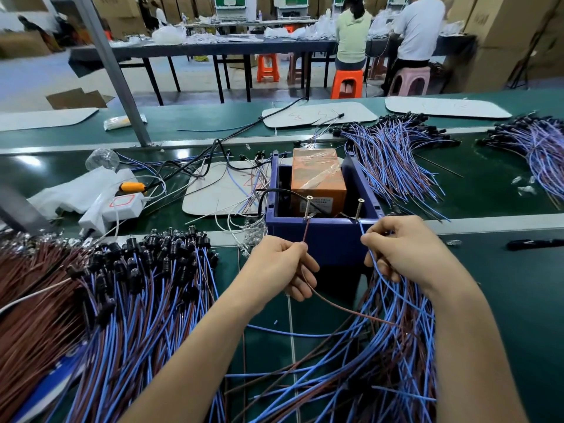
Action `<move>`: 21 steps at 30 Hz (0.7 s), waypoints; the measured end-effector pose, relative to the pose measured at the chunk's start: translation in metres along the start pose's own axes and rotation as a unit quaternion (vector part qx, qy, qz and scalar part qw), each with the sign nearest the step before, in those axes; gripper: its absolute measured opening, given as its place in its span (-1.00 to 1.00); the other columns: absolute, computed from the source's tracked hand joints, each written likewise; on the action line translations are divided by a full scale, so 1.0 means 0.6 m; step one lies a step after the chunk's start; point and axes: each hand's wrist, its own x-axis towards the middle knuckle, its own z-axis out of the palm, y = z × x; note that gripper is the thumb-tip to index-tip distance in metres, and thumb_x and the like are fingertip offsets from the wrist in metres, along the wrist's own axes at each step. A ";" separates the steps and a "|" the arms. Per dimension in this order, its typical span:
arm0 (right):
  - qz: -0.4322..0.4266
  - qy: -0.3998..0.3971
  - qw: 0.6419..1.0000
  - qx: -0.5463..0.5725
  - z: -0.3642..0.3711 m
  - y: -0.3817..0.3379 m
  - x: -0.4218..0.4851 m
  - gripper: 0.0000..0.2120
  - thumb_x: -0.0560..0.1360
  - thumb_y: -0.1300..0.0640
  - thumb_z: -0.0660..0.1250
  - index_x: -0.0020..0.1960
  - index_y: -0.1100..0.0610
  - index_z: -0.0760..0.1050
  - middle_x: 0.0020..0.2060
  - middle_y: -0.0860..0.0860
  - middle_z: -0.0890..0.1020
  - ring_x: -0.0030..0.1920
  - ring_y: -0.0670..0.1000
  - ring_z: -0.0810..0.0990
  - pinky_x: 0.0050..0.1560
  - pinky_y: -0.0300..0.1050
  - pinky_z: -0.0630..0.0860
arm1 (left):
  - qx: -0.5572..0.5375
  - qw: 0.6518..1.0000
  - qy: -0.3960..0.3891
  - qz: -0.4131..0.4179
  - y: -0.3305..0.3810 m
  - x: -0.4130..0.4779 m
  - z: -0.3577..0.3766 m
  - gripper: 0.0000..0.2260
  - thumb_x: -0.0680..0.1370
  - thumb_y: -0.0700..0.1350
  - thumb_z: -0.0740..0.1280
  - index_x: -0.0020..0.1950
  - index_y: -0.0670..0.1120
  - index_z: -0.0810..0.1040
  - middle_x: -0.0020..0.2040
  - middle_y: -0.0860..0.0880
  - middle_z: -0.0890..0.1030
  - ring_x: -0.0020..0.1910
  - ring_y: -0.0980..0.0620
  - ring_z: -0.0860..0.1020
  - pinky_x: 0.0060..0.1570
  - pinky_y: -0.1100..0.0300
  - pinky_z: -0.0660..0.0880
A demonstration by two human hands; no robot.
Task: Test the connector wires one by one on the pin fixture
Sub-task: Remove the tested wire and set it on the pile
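At a green belt (503, 270) in a wiring shop, a person holds two leads up to a test fixture; the left hand (274, 264) pinches a brown wire (306, 230) between thumb and forefinger, its tip reaching the foot of the left pin (308, 206); the right hand (399, 248) pinches a blue wire (362, 228), its tip at the foot of the right pin (359, 209). The hands are apart, one on each side of the front wall of the blue box (323, 239); both pins stand tilted on the near rim of that box; an orange block (317, 175) wrapped in clear tape sits inside. The brown wire trails down from the left hand and across into the right bundle (390, 346), which lies under the right wrist; a left pile (137, 285) of blue and brown wires with black connectors lies beside the left forearm; a far bundle (393, 160) lies beyond the box. Behind, two workers (352, 35) sit with their backs turned at a long table, one on an orange stool (346, 82).
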 end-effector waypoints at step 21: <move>0.000 -0.012 1.000 0.010 -0.001 -0.006 -0.003 -0.89 0.53 0.28 0.29 -0.17 0.22 0.51 -0.50 0.11 0.61 -0.60 -0.05 0.39 -0.61 -0.26 0.31 | -0.005 1.000 -0.002 0.002 0.002 0.000 0.006 -0.67 0.67 -0.18 0.10 -0.12 -0.30 0.57 -0.40 -0.13 0.62 -0.55 0.07 0.51 -0.53 0.30 0.45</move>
